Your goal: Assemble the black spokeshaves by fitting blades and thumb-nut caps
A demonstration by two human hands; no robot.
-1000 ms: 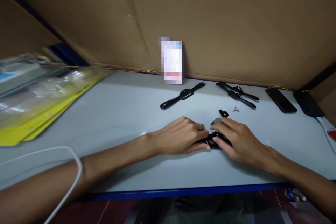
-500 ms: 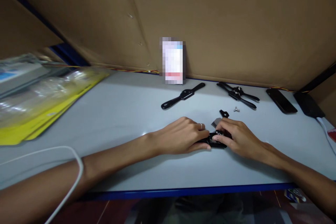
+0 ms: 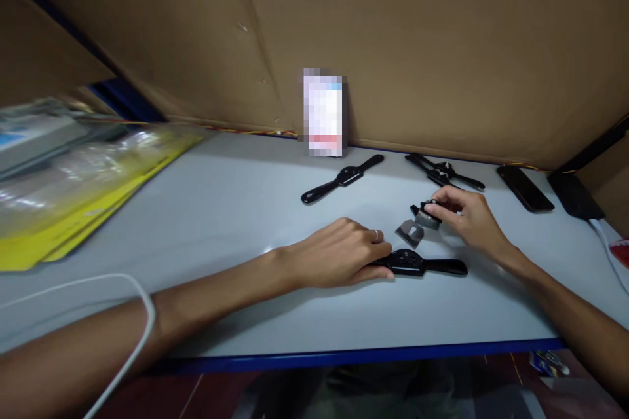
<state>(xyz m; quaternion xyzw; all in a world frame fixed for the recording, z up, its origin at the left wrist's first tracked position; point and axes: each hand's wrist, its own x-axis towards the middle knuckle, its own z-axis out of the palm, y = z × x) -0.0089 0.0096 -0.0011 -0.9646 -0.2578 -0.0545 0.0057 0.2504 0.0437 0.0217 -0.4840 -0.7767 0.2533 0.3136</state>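
Observation:
My left hand (image 3: 351,254) is closed around the left handle of a black spokeshave body (image 3: 407,262) lying on the table, its flat middle and right handle in view. Above the body, my right hand (image 3: 459,213) pinches a small black metal piece with a grey blade-like edge (image 3: 428,219); my fingers partly cover it. Just below that piece lies a loose grey blade (image 3: 411,234) with a slot in it. Farther back rests another black spokeshave body (image 3: 348,175). Black spokeshave parts (image 3: 442,171) lie crossed behind my right hand.
A screen device (image 3: 324,114), blurred out, leans on the brown back panel. Two dark phone-like devices, the nearer one a phone (image 3: 527,188), lie at right. Yellow sheets under clear plastic (image 3: 122,177) cover the left. A white cable (image 3: 147,304) crosses my left forearm.
My right hand has lifted off the spokeshave body and moved up and right, with the small metal piece in its fingers. The loose blade shows more fully. My left hand stays put.

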